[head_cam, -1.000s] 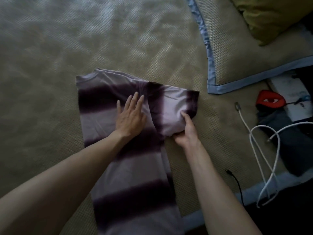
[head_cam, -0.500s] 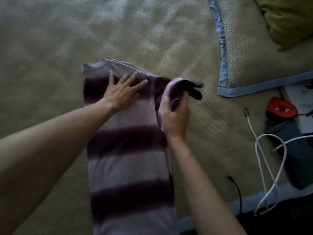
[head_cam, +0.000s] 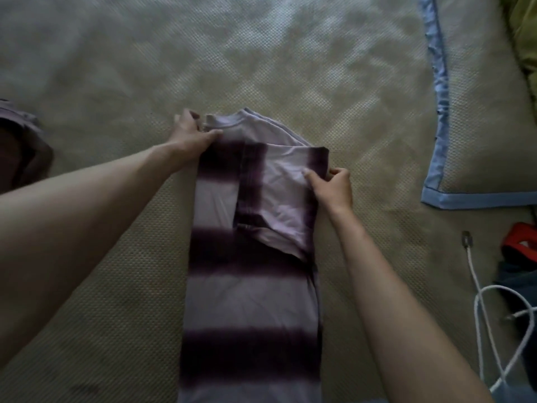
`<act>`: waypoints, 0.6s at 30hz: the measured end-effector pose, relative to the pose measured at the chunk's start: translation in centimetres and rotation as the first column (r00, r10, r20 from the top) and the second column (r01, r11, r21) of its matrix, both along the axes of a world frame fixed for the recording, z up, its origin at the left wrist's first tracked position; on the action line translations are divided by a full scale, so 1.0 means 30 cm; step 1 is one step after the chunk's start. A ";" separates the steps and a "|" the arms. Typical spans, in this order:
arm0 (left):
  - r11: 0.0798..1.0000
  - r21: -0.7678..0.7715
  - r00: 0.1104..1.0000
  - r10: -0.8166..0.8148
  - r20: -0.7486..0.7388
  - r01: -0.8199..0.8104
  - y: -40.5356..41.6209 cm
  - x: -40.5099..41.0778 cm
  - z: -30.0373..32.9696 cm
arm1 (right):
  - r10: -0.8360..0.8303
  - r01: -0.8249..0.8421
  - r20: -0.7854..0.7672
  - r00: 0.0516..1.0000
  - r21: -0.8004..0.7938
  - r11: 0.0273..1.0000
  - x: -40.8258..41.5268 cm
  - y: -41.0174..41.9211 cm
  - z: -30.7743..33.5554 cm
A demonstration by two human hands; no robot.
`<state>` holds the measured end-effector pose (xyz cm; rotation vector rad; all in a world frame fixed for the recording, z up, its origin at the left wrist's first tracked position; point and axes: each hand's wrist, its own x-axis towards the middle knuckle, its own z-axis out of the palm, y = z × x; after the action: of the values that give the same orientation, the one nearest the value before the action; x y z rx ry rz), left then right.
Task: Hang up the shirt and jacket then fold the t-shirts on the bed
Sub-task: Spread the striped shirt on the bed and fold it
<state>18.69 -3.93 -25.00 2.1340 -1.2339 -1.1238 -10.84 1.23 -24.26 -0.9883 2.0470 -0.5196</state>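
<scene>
The t-shirt [head_cam: 250, 289] lies flat on the bed [head_cam: 145, 68], folded into a long narrow strip that runs from the collar, near the middle of the view, down to the bottom edge. Broad bare stretches of the tan, waffle-textured bedcover lie above it and to its left. To the right, a blue-edged pillow [head_cam: 476, 141] sits well apart, and a white cable [head_cam: 476, 292] loops near the bed's right edge beside a red object [head_cam: 520, 242] on dark cloth. Another dark garment [head_cam: 20, 146] shows at the far left edge.

The shirt is pale lilac with wide dark purple bands across it. Its right sleeve is folded inward over the chest, lying wrinkled there. The left hand [head_cam: 190, 135] grips the shoulder edge beside the collar, fingers curled around the fabric. The right hand [head_cam: 331, 186] pinches the folded sleeve's outer edge, thumb on top.
</scene>
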 end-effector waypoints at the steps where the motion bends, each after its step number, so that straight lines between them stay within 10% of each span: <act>1: 0.999 0.013 0.993 0.035 -0.112 -0.034 -0.009 -0.004 -0.009 | -0.024 0.016 0.150 0.988 0.051 0.999 -0.019 -0.045 -0.010; 4: 0.999 0.051 0.949 0.018 -0.315 -0.002 -0.039 -0.013 -0.011 | 0.042 -0.150 0.425 0.904 0.223 0.963 -0.047 -0.140 0.015; 8: 0.999 0.044 0.939 0.014 -0.343 0.001 -0.109 -0.018 0.028 | 0.185 -0.310 0.423 0.887 0.249 0.917 -0.053 -0.225 0.048; 13: 0.965 -0.148 0.914 0.147 -0.378 -0.216 -0.266 -0.006 0.217 | 0.181 -0.145 0.344 0.921 -0.128 0.981 -0.019 -0.411 0.173; 18: 0.943 -0.252 0.918 -0.286 -0.275 0.218 -0.238 0.034 0.477 | 0.403 -0.291 0.219 0.889 -0.408 0.865 0.011 -0.402 0.372</act>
<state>19.70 -11.06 -10.70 1.5971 -1.4352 -1.3041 -10.51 -10.82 -13.10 -1.3786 1.4797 -0.8159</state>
